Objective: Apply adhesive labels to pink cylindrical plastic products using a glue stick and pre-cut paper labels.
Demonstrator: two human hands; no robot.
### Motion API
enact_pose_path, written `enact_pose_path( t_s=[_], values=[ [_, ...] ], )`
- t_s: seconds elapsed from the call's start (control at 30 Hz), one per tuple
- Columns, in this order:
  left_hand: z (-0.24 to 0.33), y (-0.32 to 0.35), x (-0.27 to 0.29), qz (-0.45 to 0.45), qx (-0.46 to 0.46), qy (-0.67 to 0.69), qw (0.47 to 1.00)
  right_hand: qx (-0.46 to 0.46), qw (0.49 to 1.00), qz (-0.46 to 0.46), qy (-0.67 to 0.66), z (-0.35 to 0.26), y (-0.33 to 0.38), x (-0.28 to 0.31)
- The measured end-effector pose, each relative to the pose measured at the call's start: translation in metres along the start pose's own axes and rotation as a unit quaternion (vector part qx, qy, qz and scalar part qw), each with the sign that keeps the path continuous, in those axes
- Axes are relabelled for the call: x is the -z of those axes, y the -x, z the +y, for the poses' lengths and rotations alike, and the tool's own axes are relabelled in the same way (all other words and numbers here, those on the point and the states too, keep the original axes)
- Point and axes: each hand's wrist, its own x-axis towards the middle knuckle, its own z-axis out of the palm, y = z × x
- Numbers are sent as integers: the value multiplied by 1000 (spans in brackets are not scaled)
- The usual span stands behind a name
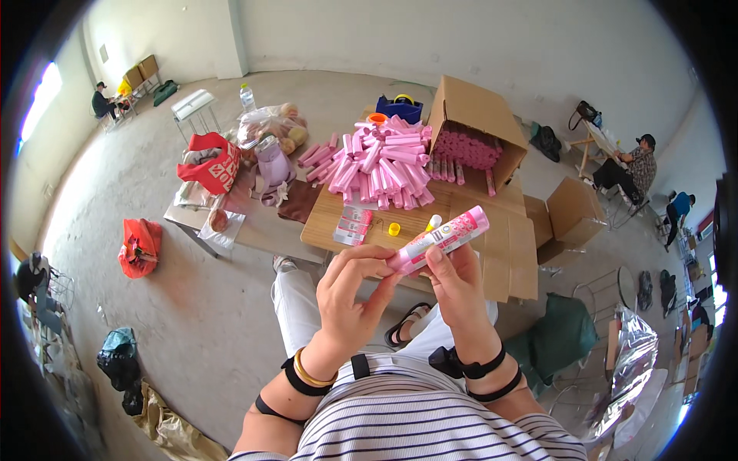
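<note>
A pink tube with a white and pink printed label [444, 237] is held slantwise between my hands, above the near edge of the wooden table [327, 219]. My right hand [461, 290] wraps its thumb and fingers around the tube's right part. With thumb and fingertips, my left hand [347, 290] pinches its left end. Just beyond the tube lie a small sheet of pink labels [354, 224], a yellow cap [394, 229] and a small white and yellow stick [433, 223]. Further back, plain pink tubes [384, 165] form a loose heap.
An open cardboard box [480, 111] on its side holds many stacked tubes. Behind the heap is a blue tape dispenser [400, 109]. At left stand a red bag [209, 163], a lilac bag [274, 165] and a water bottle [247, 98]. Other people sit at far tables.
</note>
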Motion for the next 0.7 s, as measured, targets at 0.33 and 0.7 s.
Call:
enact_pose_path(
  t_s=[0.33, 0.7],
  values=[
    [-20, 19, -16, 24, 188, 245, 951, -44, 998, -49, 11, 4, 5, 18],
    [-52, 38, 5, 24, 296, 200, 934, 478, 694, 363, 398, -144, 31, 109]
  ],
)
